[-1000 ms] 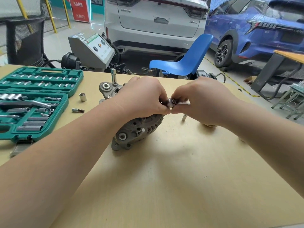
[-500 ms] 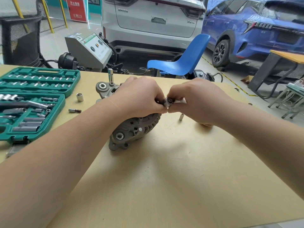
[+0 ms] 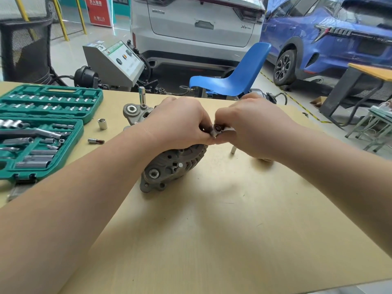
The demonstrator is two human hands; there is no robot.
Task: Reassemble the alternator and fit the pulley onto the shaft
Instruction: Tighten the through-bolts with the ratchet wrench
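Left hand (image 3: 180, 124) and right hand (image 3: 250, 126) pinching socket (image 3: 217, 129), alternator (image 3: 171, 164) beneath

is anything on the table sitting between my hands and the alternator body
Nothing visible does. Both the left hand and right hand pinch a small silver metal piece directly above the grey ribbed alternator; loose sockets lie off to the sides.

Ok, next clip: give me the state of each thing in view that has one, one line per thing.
alternator: lying on its side on the table, under the hands
small metal piece: pinched between both hands above the alternator
left hand: fingers curled, pinching the piece
right hand: fingers curled, pinching the piece
socket set case: open, lid flat
loose socket: upright on the table
blue chair: unoccupied
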